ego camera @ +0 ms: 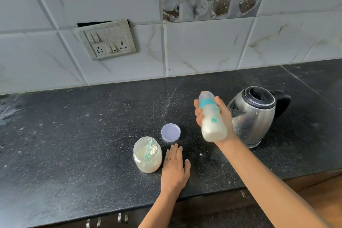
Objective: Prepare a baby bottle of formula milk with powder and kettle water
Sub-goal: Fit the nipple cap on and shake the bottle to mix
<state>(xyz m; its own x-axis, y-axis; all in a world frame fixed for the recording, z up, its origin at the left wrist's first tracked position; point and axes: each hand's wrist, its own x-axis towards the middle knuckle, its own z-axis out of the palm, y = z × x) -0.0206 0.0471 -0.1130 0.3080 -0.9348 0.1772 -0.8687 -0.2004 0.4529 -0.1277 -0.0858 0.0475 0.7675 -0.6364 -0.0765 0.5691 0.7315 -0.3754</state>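
A baby bottle (212, 118) with a teal collar and a clear cap, filled with milky liquid, is tilted in the air above the black counter (92, 126). My right hand (224, 116) grips it from behind. A steel kettle (253, 114) with a black lid and handle stands just right of the bottle. An open jar of formula powder (147, 154) with a teal scoop inside stands at centre. Its pale round lid (170, 132) lies behind it. My left hand (174, 167) rests flat on the counter, beside the jar, fingers straight.
A tiled wall with a switch and socket plate (106, 40) rises behind the counter. The counter's front edge runs below my left wrist, with cupboard handles (123, 218) underneath. White powder specks dust the counter's surface.
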